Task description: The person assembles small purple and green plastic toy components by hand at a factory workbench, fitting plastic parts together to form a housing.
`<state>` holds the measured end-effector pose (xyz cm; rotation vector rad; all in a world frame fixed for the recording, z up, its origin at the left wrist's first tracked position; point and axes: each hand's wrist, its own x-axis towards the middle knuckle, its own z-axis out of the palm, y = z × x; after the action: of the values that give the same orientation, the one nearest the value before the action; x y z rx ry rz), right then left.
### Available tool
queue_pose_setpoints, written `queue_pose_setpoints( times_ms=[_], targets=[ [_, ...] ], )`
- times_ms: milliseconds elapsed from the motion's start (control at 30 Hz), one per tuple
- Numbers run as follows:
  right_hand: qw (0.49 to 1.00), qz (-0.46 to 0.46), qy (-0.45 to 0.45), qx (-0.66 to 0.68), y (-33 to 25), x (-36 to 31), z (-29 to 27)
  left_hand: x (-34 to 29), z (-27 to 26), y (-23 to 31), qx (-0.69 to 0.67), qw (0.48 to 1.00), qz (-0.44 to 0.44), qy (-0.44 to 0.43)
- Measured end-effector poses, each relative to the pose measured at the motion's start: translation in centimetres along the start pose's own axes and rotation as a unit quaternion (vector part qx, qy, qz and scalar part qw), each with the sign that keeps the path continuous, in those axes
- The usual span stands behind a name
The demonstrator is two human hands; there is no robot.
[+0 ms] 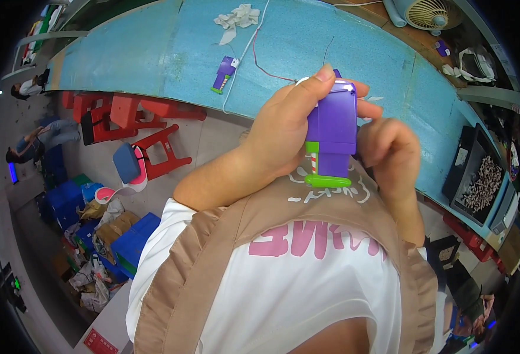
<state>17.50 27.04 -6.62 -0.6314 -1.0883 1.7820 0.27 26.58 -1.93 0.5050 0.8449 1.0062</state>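
A purple plastic toy-like housing (335, 121) with a green foot and a red-and-white striped post is held upright in front of my chest. My left hand (286, 121) is wrapped round its upper part, the thumb along the top edge. Close beside its right side is my right hand (392, 144), fingers curled in; whatever they pinch is hidden. A thin red wire (266, 71) and a dark wire (329, 50) run across the table by the top of the housing. A similar small purple and green piece (224, 75) lies on the table further left.
The blue table (171, 53) carries a white cord (247, 54), crumpled white tissue (237, 20) and, at right, a black bin (478, 177) of small parts. A fan (431, 15) stands at the far right. Red stools (162, 150) and blue crates (136, 242) fill the left floor.
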Motion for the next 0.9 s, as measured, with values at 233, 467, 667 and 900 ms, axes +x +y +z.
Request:
queue_pose_setpoints(
  times_ms=[233, 467, 667, 900],
  targets=[
    [0.999, 0.003, 0.035, -0.03, -0.1, 0.4, -0.5, 0.2, -1.0, 0.7, -0.026, 0.999, 0.009, 0.029],
    [0.925, -0.035, -0.205, -0.317, -0.3, 1.6, 2.5, 1.4, -2.7, 1.2, -0.074, 0.997, -0.003, 0.028],
    [0.996, 0.052, 0.069, -0.003, 1.2, 1.3, 2.4, 1.3, -3.6, 2.5, -0.019, 1.0, -0.015, 0.005],
    [0.918, -0.123, 0.125, -0.357, 0.7, 3.0, 5.1, 1.1, -5.0, 3.5, -0.139, 0.98, -0.105, -0.094]
  ],
)
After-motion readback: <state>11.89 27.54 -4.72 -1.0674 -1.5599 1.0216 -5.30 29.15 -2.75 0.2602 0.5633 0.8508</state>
